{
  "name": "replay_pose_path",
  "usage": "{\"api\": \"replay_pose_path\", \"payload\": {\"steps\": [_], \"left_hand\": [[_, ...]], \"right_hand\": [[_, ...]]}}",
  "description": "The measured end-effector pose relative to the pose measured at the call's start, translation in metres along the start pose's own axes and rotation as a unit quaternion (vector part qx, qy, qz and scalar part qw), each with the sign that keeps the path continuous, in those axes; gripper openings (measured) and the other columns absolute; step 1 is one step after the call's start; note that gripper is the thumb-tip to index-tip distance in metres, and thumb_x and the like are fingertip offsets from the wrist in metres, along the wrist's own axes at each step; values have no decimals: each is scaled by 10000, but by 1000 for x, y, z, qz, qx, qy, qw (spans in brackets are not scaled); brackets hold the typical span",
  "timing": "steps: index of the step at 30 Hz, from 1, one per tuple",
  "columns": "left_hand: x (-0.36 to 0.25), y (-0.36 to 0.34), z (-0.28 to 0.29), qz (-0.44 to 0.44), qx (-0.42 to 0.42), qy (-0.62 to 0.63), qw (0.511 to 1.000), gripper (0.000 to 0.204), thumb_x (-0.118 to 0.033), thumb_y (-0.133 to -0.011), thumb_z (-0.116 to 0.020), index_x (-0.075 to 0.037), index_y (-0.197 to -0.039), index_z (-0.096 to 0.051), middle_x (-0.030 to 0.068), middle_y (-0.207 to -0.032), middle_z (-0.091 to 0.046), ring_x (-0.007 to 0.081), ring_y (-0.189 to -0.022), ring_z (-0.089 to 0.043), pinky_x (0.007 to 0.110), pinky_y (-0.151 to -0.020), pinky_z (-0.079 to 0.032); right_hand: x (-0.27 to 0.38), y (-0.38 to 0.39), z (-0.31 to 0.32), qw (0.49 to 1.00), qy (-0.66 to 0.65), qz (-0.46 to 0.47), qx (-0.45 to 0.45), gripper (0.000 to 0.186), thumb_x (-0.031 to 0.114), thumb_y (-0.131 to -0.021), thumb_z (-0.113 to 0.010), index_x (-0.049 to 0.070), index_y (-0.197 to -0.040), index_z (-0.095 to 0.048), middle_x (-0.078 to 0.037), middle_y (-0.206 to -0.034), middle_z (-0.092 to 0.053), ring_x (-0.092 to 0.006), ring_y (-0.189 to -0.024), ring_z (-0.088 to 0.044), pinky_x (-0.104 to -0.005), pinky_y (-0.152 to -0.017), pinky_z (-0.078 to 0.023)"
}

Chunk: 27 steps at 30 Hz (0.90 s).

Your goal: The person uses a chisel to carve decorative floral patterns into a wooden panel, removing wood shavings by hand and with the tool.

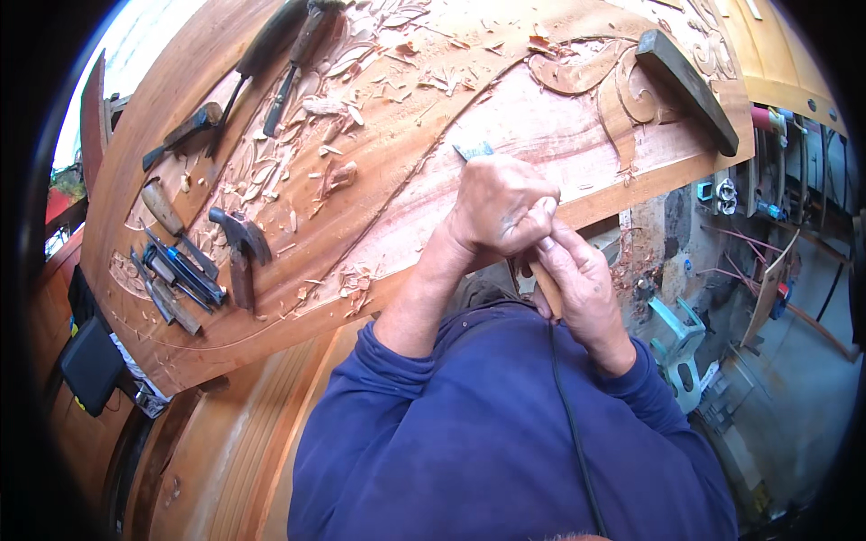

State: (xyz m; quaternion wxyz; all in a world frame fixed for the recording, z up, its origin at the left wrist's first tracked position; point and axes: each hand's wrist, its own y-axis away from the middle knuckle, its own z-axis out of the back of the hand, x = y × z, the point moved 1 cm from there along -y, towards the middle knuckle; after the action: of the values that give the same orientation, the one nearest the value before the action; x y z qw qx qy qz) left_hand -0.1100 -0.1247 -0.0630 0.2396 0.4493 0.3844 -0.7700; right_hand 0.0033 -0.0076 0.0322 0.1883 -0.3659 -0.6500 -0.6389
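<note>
My left hand [505, 200] is closed around the shank of a wood chisel [547, 290], and its flat blade pokes out past the knuckles over pale cut wood. Behind it, my right hand [585, 279] grips the wooden handle, whose butt end shows near my waist. Both hands meet at the near edge of a large wooden panel [433, 203]. Carved scrollwork [622, 90] stands raised on the panel to the far right of my hands. Most of the chisel's middle is hidden by my fingers.
Wood shavings [262, 167] litter the panel's left half. A hammer [240, 248], several carving chisels [176, 270] and a mallet-like tool [194, 131] lie at left. A dark wooden block [687, 90] rests at far right. A light-green plastic stool [677, 347] stands below, right.
</note>
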Motion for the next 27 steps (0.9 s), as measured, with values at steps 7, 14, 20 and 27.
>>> {"api": "replay_pose_path", "payload": {"steps": [7,14,20,27], "left_hand": [[8,-2,-12,-27,-31,-77,996,242,-269,-875,-546,-110,-699,-591,114,-605,-565,345,-587,-608,458,-567,-478],[-5,20,-5,56,20,-63,996,263,-324,-861,-582,-132,-690,-642,118,-622,-612,332,-620,-651,460,-605,-506],[12,13,-3,22,1,-1,1000,312,-380,-885,-571,-169,-662,-624,116,-606,-585,329,-557,-617,448,-528,-469],[12,13,4,24,1,-32,999,283,-312,-865,-577,-159,-630,-615,115,-585,-578,317,-551,-621,441,-540,-473]], "right_hand": [[-6,-14,25,998,50,6,29,409,255,-1122,-557,11,-1446,-617,-65,-921,-711,-96,-583,-592,-234,-513,-452],[-8,29,36,838,355,404,-96,375,242,-1083,-542,-12,-1281,-735,-254,-1280,-680,-282,-1214,-633,-375,-1074,-475],[-25,-15,19,862,228,449,-53,407,242,-1004,-440,-39,-1031,-732,-210,-1165,-691,-293,-1111,-648,-387,-1011,-488],[-35,22,28,876,187,437,-83,412,259,-893,-454,-46,-985,-716,-222,-1066,-675,-294,-1061,-625,-417,-974,-479]]}}
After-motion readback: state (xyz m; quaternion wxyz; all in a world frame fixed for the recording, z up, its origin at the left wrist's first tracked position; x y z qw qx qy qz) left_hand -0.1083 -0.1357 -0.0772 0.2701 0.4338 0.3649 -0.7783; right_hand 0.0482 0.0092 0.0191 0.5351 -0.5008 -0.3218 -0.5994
